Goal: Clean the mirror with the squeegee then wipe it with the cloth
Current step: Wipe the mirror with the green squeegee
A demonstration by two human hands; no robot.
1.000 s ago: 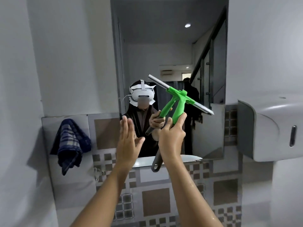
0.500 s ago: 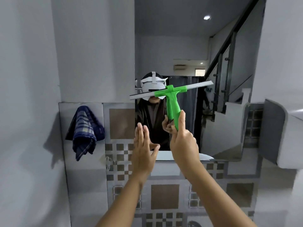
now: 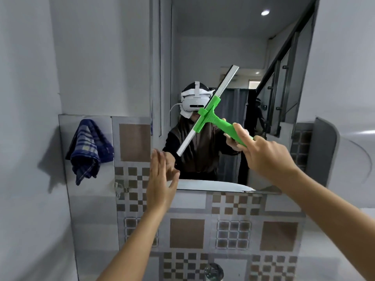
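Hands raised before a bathroom mirror (image 3: pixel 233 47) mounted on a grey wall above patterned tiles (image 3: pixel 186 233). The right hand (image 3: pixel 261 155) is closed around the green handle of a squeegee (image 3: pixel 211 116), index finger stretched along the grip. The squeegee's long pale blade slants steeply across the glass, its upper end toward the top right, its lower end down to the left near the mirror's lower part; whether the blade touches the glass cannot be told. The left hand (image 3: pixel 160 185) is open and holds nothing, fingers straight and together, thumb spread, palm turned toward the mirror's lower left corner. A blue checked cloth (image 3: pixel 89 151) hangs on the tiled wall to the left of the mirror, well apart from both hands. A grey dispenser (image 3: pixel 328 159) sits on the wall at right.
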